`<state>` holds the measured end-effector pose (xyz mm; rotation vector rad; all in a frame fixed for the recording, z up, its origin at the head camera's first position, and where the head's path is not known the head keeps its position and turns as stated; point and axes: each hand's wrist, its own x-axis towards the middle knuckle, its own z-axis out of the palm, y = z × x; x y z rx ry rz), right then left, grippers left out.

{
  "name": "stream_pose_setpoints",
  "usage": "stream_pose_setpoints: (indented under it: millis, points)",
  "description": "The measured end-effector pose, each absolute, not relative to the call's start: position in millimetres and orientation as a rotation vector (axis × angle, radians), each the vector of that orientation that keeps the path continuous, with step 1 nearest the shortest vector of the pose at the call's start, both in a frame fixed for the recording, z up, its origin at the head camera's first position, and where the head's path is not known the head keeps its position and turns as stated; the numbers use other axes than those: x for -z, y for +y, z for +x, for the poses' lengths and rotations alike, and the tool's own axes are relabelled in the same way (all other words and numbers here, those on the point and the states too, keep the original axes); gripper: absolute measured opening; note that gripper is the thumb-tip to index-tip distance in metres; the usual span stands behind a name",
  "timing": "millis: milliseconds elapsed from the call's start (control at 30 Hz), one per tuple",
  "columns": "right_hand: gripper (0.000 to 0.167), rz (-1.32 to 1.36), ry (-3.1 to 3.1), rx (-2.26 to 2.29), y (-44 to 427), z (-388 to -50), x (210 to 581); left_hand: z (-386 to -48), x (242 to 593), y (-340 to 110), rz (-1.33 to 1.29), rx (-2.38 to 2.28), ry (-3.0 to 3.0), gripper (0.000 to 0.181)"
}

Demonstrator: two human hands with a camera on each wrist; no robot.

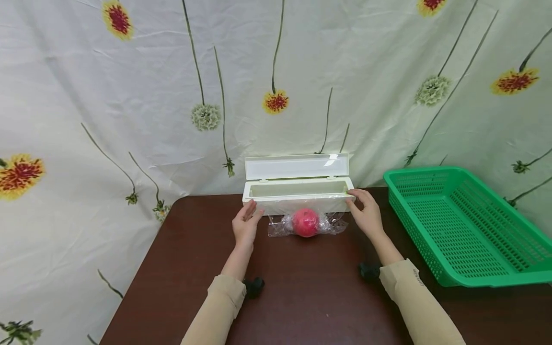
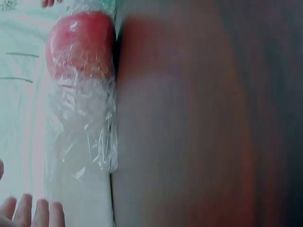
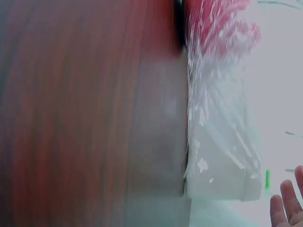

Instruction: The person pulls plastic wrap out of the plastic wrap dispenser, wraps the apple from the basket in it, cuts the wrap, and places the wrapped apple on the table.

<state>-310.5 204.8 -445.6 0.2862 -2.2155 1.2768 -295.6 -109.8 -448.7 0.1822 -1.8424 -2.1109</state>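
A red round fruit (image 1: 305, 222) wrapped in clear film (image 1: 281, 226) lies against the front of a long white box (image 1: 254, 191), whose lid (image 1: 296, 166) stands raised at the back. Film also spreads over the box's front. My left hand (image 1: 245, 227) is at the box's left front corner, its fingers (image 2: 40, 213) extended. At the right end is my right hand (image 1: 366, 214), with thumb and forefinger apart near the corner; its fingers (image 3: 288, 201) look straight in the right wrist view. Whether either hand touches the film is unclear. The wrapped fruit (image 2: 81, 45) also shows in the left wrist view.
A green plastic basket (image 1: 470, 230) stands on the right of the dark brown table (image 1: 302, 297). Behind the table hangs a white cloth with flowers (image 1: 276, 102). Dark devices (image 1: 254, 287) are at both wrists, below the sleeves.
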Motion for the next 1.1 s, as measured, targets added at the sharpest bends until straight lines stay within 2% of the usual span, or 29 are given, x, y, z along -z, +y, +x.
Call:
stream_pose_setpoints:
  millis: [233, 433, 533, 900, 1100]
  points:
    - [0.028, 0.376, -2.216, -1.385, 188, -302, 449, -289, 450, -96, 0.066, 2.179, -2.013, 0.049]
    - [0.039, 0.435, -2.292, -1.551, 170, -281, 437, -283, 449, -88, -0.098, 2.152, -2.251, 0.054]
    - [0.046, 0.459, -2.342, -1.650, 162, -272, 430, -289, 465, -85, -0.218, 2.067, -2.324, 0.058]
    - [0.059, 0.545, -2.361, -1.776, 149, -271, 447, -291, 476, -68, -0.366, 1.910, -2.388, 0.059]
    - [0.057, 0.563, -2.359, -1.720, 147, -280, 468, -273, 457, -62, -0.450, 1.925, -2.347, 0.055]
